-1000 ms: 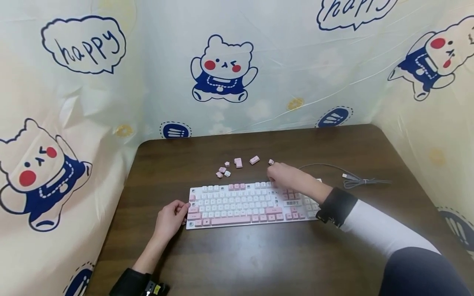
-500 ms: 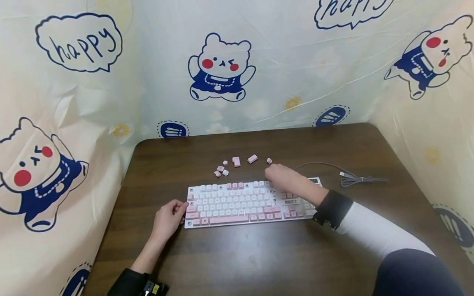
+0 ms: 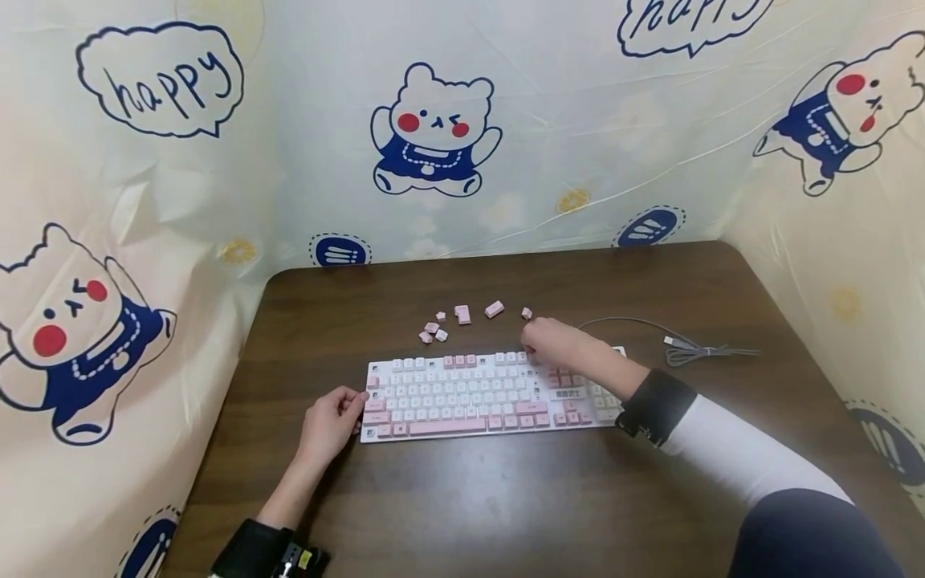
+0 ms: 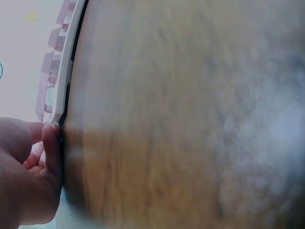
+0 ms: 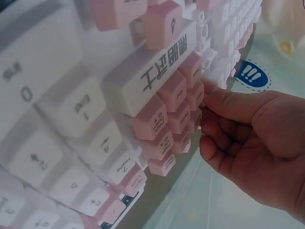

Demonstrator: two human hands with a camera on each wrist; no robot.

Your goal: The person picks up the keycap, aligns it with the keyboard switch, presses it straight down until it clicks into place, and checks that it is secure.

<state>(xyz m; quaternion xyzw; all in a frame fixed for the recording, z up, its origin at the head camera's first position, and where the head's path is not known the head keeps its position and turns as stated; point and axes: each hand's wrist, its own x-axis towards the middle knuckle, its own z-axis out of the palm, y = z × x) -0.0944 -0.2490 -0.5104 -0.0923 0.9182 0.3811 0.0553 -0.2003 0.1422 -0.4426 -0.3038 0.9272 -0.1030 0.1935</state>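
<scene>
A white and pink keyboard [image 3: 448, 401] lies on the dark wooden table [image 3: 506, 506], several of its key places bare. My left hand [image 3: 328, 429] holds its left edge; in the left wrist view the thumb and fingertips pinch the front corner. Over the back row, right of the middle, my right hand [image 3: 567, 347] has its fingers curled down. The right wrist view shows the thumb and bent fingers of that hand [image 5: 257, 124] at a keycap [image 5: 196, 119] on the keyboard's back edge, beside the pink navigation keys [image 5: 180, 117]. Its fingertips are partly hidden by the keys.
Several loose pink and white keycaps [image 3: 463, 315] lie behind the keyboard, one single keycap [image 3: 527, 313] close to the right hand. A grey cable [image 3: 701, 352], bundled with its plug, rests at the back right. A printed curtain [image 3: 535, 128] surrounds the table's far sides.
The right hand lifted slightly and came back down at the same back-row spot. The left hand keeps its hold on the keyboard's edge. The camera view shifted a little.
</scene>
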